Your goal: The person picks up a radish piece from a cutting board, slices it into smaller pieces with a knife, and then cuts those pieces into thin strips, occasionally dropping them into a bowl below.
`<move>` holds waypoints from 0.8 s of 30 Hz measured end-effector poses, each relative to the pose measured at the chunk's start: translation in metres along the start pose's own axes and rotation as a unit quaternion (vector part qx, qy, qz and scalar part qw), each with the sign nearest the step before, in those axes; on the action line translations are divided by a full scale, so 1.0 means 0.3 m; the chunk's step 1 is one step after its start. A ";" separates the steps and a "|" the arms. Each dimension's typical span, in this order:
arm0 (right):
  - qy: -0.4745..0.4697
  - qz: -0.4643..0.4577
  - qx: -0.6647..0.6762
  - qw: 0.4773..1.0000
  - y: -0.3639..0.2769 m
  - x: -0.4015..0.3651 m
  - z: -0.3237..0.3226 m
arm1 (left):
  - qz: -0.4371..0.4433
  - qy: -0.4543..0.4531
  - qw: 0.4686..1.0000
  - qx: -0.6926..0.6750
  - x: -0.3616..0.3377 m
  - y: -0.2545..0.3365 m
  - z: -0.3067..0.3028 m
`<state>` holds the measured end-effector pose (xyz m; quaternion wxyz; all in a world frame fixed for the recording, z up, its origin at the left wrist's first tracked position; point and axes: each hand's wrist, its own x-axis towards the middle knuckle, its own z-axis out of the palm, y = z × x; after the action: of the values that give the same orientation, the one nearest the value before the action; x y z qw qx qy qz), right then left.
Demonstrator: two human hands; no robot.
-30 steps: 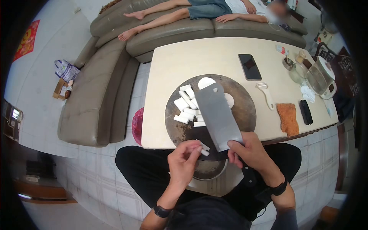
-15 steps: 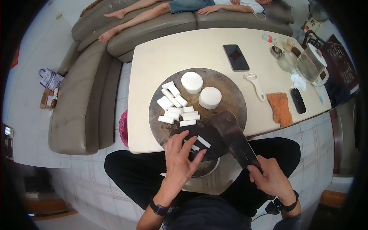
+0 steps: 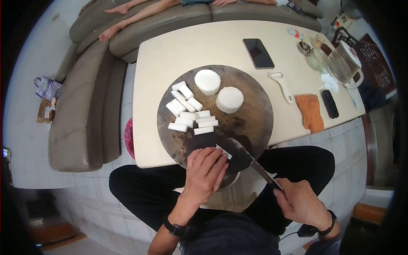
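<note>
1. Behind your pale table [image 3: 157, 55], a grey sofa [image 3: 165, 22] is stretching across the room, and another person's bare legs [image 3: 148, 13] are resting on it.
2. On the table's near side, a round chopping board [image 3: 255, 97] is reaching out over your lap. Two thick white rounds, one [image 3: 208, 81] farther off and one [image 3: 230, 100] nearer, are standing on its far half. Loose white sticks [image 3: 180, 123] are lying in a cluster on its left.
3. Your left hand [image 3: 207, 170] is resting on the board's near edge, fingers bent over a white piece [image 3: 224, 151]. Part of it is showing at the fingertips; whether they are pinching it or only pressing down, you cannot tell from this view.
4. Your right hand [image 3: 299, 199] is gripping the knife [image 3: 261, 171] with its fingers wrapped around the handle. The blade is standing nearly edge-on and slanting away toward the board's middle.
5. From your left fingertips, the white piece is lying to the right, between them and the blade. Its showing part is slanting roughly along the blade's line. Your left hand is sitting nearer to it; the blade is running just beside it, contact unclear.
</note>
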<state>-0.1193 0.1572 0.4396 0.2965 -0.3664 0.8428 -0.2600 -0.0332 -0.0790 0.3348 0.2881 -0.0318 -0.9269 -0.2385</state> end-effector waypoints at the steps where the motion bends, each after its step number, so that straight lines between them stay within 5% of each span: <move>1: 0.013 -0.038 -0.020 0.999 0.003 -0.001 0.003 | 0.027 -0.011 1.000 0.000 0.001 -0.002 0.008; 16: -0.145 -0.068 -0.093 0.983 -0.005 0.066 -0.019 | 0.019 -0.020 0.999 -0.019 -0.019 -0.014 0.024; 24: -0.144 -0.129 -0.089 0.977 -0.019 0.120 -0.018 | 0.025 -0.039 0.999 -0.013 -0.048 -0.032 0.026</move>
<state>-0.1403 0.1272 0.4359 0.3452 -0.5302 0.7567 -0.1647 -0.0272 -0.0827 0.3173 0.2576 -0.0684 -0.9330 -0.2419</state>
